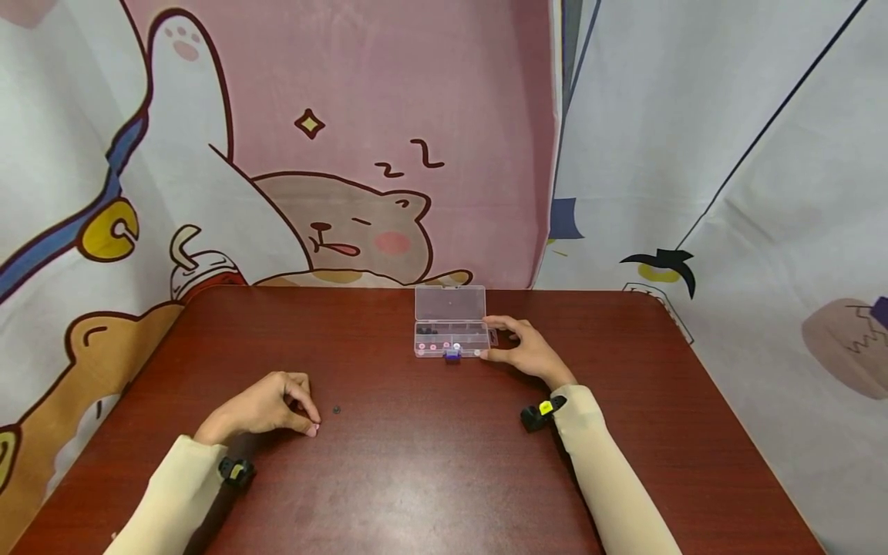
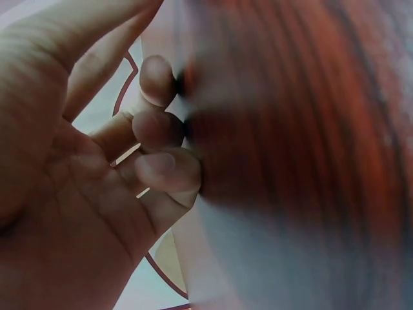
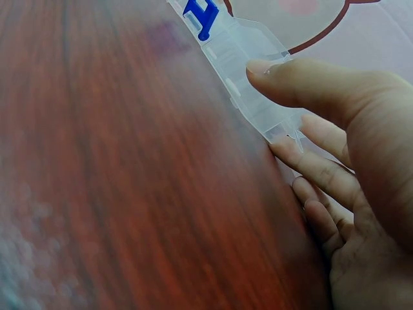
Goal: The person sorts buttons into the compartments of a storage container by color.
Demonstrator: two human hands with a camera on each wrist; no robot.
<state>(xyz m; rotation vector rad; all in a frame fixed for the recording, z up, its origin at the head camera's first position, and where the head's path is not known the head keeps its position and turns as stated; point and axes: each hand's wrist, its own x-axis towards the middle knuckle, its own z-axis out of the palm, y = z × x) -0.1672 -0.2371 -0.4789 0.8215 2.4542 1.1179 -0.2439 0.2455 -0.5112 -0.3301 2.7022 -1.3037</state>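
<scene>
At the table's left, my left hand [image 1: 267, 405] pinches a small pink bead [image 1: 317, 428] between thumb and fingertips, close over the wood. In the left wrist view its other fingers [image 2: 169, 171] curl near the tabletop, and the bead is out of sight. A tiny dark bead [image 1: 336, 410] lies just right of that hand. Near the far edge, my right hand [image 1: 533, 353] holds the right end of a clear compartment box [image 1: 474, 339], thumb at the front and fingers behind. The box's lid [image 1: 451, 304] stands raised, and a blue latch [image 3: 202, 18] hangs at its front.
Pink and white beads [image 1: 433, 347] sit in the box's front compartments, dark ones [image 1: 426, 331] in a back-left one. The brown wooden table [image 1: 402, 478] ends at a cartoon-printed cloth [image 1: 486, 154]. Cameras are strapped at the left wrist [image 1: 237, 471] and right wrist [image 1: 536, 418].
</scene>
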